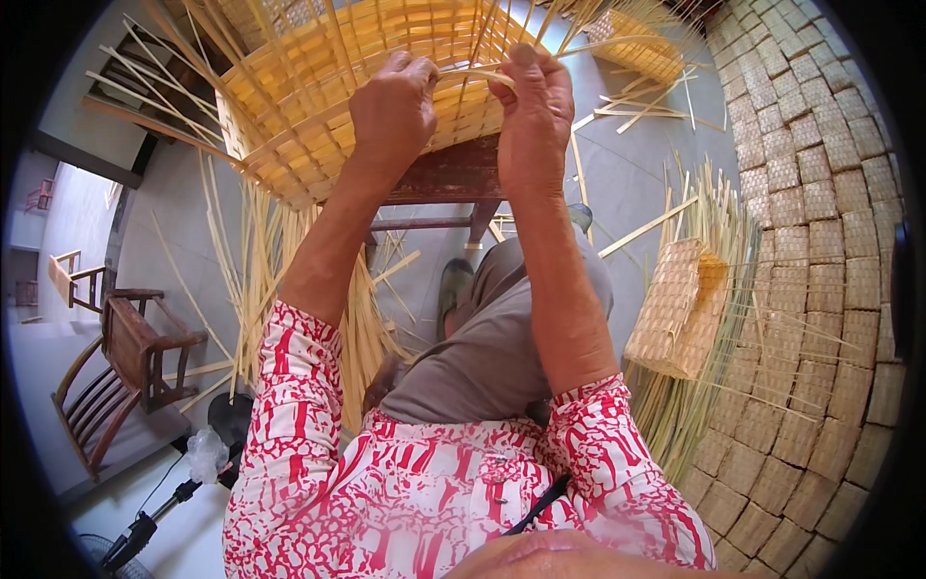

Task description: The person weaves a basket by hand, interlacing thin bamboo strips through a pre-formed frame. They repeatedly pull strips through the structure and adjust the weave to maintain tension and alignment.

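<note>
A large half-woven bamboo basket (289,135) with long loose uprights rests on a dark red wooden stool (449,174) in front of me. My left hand (394,108) is closed at the near upper side of the basket, its fingers curled round one end of a pale bamboo strip (471,72). The strip spans the gap to my right hand (536,116), which pinches it between thumb and fingers. Both hands sit at about the same height, a short way apart. The left fingertips are partly hidden behind the knuckles.
Loose bamboo strips (265,265) lie beneath the basket. To the right, a small woven basket (680,309) rests on a bundle of thin strips (709,207). Another unfinished basket (637,48) sits beyond. Stacked woven pieces (801,251) line the far right; a wooden chair (130,347) stands left.
</note>
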Motion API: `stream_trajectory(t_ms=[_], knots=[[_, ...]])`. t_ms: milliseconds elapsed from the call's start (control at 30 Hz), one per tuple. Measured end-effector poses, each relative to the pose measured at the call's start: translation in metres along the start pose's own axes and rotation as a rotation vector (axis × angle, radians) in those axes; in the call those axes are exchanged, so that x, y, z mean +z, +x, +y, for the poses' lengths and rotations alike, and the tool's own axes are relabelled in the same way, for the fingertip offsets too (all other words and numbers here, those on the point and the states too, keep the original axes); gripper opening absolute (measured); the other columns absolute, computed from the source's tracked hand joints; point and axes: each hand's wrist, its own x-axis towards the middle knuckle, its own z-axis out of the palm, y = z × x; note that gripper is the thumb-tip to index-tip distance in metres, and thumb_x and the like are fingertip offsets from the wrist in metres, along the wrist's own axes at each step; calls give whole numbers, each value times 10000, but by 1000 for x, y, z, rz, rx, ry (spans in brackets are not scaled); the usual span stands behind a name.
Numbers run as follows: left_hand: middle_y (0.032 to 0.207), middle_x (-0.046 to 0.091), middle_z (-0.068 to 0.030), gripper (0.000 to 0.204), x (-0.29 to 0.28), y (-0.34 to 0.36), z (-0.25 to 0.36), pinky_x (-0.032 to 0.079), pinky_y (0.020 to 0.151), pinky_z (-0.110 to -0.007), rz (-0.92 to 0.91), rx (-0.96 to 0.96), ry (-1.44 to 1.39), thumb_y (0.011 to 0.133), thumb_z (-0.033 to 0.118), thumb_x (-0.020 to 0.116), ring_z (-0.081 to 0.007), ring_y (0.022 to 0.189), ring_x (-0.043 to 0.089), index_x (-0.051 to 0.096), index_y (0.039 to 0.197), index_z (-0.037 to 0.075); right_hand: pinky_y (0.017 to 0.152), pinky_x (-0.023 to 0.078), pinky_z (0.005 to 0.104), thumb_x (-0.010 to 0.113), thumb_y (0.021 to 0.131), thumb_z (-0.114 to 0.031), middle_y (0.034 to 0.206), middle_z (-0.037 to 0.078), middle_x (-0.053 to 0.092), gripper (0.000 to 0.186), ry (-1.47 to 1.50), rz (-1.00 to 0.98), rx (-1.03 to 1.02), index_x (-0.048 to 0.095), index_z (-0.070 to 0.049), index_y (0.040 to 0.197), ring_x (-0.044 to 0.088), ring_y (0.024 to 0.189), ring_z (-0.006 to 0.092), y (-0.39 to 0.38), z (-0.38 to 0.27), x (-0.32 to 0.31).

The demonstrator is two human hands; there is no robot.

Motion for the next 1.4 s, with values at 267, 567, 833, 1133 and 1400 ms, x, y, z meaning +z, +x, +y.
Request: stream_trajectory(t_ms=[267,567,833,1133,1400], knots=[[896,691,-107,145,-24,6,-26,527,653,-358,-59,72,-44,923,192,695,-262,734,677,716,960,54,787,487,281,731,935,-331,1084,55,632,502,21,230,187,511,-54,1292,603,954,157,12,-13,-44],[835,695,-20,105,-57,-26,-78,500,677,-215,-63,-183,-469,910,98,755,-57,751,609,709,976,31,760,535,379,671,968,-317,981,64,631,310,82,223,476,634,-40,1104,584,870,194,11,6,-53],[1037,718,-52,284,-59,-44,-40,573,738,-275,347,-45,-469,907,15,715,-121,853,704,648,1180,52,784,512,394,653,978,-271,924,46,622,213,214,275,540,627,-78,1065,582,828,186,10,3,-59],[989,676,-59,132,4,-7,38,589,695,-341,-100,317,-18,900,134,693,-270,806,711,699,1026,95,842,480,392,639,933,-151,1016,51,608,127,265,190,504,616,-89,1042,566,912,164,1,-11,-63],[845,568,-26,124,14,12,9,452,599,-284,-150,302,-540,893,111,739,-151,677,568,668,980,59,853,524,282,455,862,85,1075,21,577,456,-292,-70,72,721,-101,1182,560,972,148,-12,-5,-57]])
